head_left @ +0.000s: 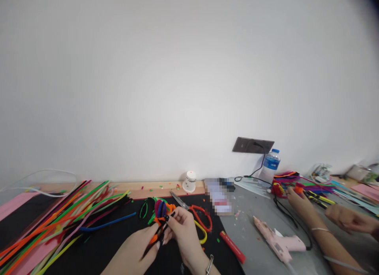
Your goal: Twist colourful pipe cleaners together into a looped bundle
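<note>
Both of my hands meet at a small craft piece made of fuzzy pipe cleaners (160, 208), with purple, blue, orange and green parts. My left hand (133, 247) is closed around its lower orange and black part. Fingers of my right hand (186, 229) pinch the piece from the other side, partly covering it. Green pipe cleaner loops (143, 210) show just behind and left of it. Beyond my right hand lies a pair of scissors (182, 204), with red and yellow handle loops on the black mat (112, 243).
Loose pipe cleaners (68, 219) spread across the left side. A white paper cup (189, 182) stands upside down near the wall. To the right are a red utility knife (232, 246), a pink glue gun (275, 240), a water bottle (270, 166) and another person's arms (322, 231).
</note>
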`<act>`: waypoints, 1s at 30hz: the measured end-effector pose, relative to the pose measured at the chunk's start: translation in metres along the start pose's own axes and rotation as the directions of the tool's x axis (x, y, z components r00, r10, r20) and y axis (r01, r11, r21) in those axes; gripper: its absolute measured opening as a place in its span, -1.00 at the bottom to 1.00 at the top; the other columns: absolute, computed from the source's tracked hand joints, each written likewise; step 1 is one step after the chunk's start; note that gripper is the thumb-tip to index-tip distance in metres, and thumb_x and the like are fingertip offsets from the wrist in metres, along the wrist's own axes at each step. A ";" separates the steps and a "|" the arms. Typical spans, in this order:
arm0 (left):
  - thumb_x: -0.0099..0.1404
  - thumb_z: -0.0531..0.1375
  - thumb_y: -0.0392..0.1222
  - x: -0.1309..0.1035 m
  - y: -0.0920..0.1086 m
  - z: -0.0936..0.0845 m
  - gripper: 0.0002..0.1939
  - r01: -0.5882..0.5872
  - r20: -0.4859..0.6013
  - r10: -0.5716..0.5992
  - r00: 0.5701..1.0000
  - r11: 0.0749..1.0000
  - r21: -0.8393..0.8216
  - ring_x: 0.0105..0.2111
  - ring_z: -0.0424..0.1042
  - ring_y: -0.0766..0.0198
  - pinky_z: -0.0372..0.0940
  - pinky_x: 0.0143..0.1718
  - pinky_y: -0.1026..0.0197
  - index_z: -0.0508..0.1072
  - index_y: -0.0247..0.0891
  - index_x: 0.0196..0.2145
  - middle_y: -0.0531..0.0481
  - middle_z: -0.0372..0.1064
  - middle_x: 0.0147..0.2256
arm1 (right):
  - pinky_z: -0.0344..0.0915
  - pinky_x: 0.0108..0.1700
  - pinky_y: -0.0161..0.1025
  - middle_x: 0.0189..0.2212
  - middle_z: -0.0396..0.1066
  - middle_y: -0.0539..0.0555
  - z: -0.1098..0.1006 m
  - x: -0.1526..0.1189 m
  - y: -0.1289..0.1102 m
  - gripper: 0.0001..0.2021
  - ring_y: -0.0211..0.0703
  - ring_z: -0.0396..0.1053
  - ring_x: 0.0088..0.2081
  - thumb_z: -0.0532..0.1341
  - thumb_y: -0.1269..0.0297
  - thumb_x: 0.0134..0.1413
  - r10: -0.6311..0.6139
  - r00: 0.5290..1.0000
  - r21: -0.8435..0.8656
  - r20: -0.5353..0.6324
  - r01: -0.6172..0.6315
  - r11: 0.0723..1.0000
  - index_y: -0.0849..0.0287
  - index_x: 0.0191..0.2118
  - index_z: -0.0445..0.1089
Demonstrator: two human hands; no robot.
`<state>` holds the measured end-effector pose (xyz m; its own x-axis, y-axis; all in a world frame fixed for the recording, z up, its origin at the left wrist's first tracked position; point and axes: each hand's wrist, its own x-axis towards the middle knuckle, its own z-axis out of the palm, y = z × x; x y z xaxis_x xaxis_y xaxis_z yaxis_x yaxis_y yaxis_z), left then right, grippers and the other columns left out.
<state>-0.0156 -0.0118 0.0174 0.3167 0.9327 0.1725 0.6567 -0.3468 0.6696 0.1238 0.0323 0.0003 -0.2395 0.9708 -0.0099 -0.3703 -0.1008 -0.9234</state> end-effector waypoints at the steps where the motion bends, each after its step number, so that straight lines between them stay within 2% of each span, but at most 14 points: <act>1: 0.19 -0.03 -0.23 0.001 0.000 0.000 -0.79 0.002 -0.017 -0.002 1.000 1.000 -0.011 -0.34 0.43 0.18 0.26 -0.31 0.30 0.38 -0.17 -0.29 -0.04 0.46 -0.35 | 0.20 -0.72 -0.43 -0.80 0.29 -0.07 0.000 0.000 -0.001 -0.63 -0.33 0.24 -0.78 0.33 0.13 -0.23 -0.003 1.000 0.031 -0.020 0.003 1.000 0.19 -0.57 0.11; 7: 0.23 -0.06 -0.23 0.005 -0.010 0.004 -0.74 0.007 -0.049 -0.010 0.999 0.998 -0.059 -0.28 0.43 0.20 0.27 -0.27 0.30 0.38 -0.14 -0.23 -0.03 0.46 -0.27 | 0.24 -0.67 -0.45 -0.76 0.31 -0.06 0.002 -0.003 -0.004 -0.67 -0.33 0.30 -0.74 0.35 0.21 -0.22 0.013 0.999 0.192 -0.051 -0.003 0.981 0.21 -0.54 0.15; 12: 0.23 -0.04 -0.24 0.007 -0.020 0.008 -0.71 -0.006 -0.073 0.003 0.997 0.999 -0.040 -0.23 0.42 0.21 0.27 -0.24 0.31 0.35 -0.11 -0.14 -0.04 0.44 -0.19 | 0.29 -0.63 -0.44 -0.71 0.36 -0.02 0.004 -0.005 -0.004 -0.68 -0.31 0.35 -0.69 0.36 0.22 -0.22 0.028 0.999 0.230 -0.045 -0.017 0.973 0.22 -0.52 0.17; 18: 0.28 -0.10 -0.20 0.007 -0.025 0.008 -0.72 -0.004 -0.140 0.004 0.990 1.000 0.001 -0.39 0.42 0.26 0.28 -0.32 0.34 0.40 -0.14 -0.35 -0.01 0.44 -0.39 | 0.32 -0.59 -0.43 -0.67 0.38 0.01 0.003 -0.004 -0.003 -0.68 -0.31 0.37 -0.66 0.34 0.22 -0.20 0.028 0.998 0.229 -0.056 -0.015 0.973 0.23 -0.50 0.17; 21: 0.29 -0.12 -0.19 0.007 -0.027 0.008 -0.70 0.003 -0.160 0.001 0.987 1.000 0.026 -0.43 0.41 0.28 0.27 -0.34 0.36 0.40 -0.15 -0.38 0.00 0.43 -0.42 | 0.29 -0.62 -0.44 -0.69 0.36 0.00 0.001 -0.002 -0.002 -0.69 -0.31 0.35 -0.67 0.31 0.17 -0.16 0.005 0.997 0.148 -0.071 0.005 0.989 0.24 -0.47 0.20; 24: 0.29 -0.12 -0.20 0.008 -0.027 0.008 -0.69 0.044 -0.136 -0.035 0.990 0.997 0.062 -0.44 0.41 0.28 0.26 -0.35 0.36 0.40 -0.16 -0.41 0.00 0.43 -0.43 | 0.23 -0.68 -0.45 -0.75 0.30 -0.05 -0.003 0.002 0.000 -0.66 -0.32 0.30 -0.73 0.27 0.07 -0.14 -0.048 0.995 -0.006 -0.084 0.048 0.999 0.25 -0.48 0.20; 27: 0.29 -0.12 -0.21 0.008 -0.025 0.007 -0.70 0.071 -0.101 -0.062 0.993 0.994 0.089 -0.42 0.42 0.28 0.25 -0.34 0.35 0.39 -0.17 -0.39 0.00 0.43 -0.41 | 0.18 -0.70 -0.45 -0.80 0.22 -0.11 -0.008 0.006 0.001 -0.64 -0.36 0.22 -0.78 0.21 0.00 -0.10 -0.105 0.993 -0.169 -0.061 0.093 0.981 0.22 -0.51 0.18; 30: 0.29 -0.11 -0.21 0.008 -0.025 0.007 -0.71 0.072 -0.077 -0.065 0.995 0.993 0.095 -0.40 0.42 0.27 0.24 -0.33 0.36 0.39 -0.16 -0.38 0.01 0.43 -0.39 | 0.13 -0.71 -0.46 -0.78 0.20 -0.12 -0.013 0.007 0.002 -0.66 -0.38 0.19 -0.77 0.14 0.01 -0.03 -0.150 0.987 -0.305 -0.057 0.126 0.944 0.21 -0.51 0.16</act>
<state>-0.0246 0.0037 -0.0024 0.2198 0.9581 0.1838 0.7397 -0.2865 0.6089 0.1329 0.0416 -0.0069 -0.1295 0.9858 0.1070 -0.1055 0.0936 -0.9900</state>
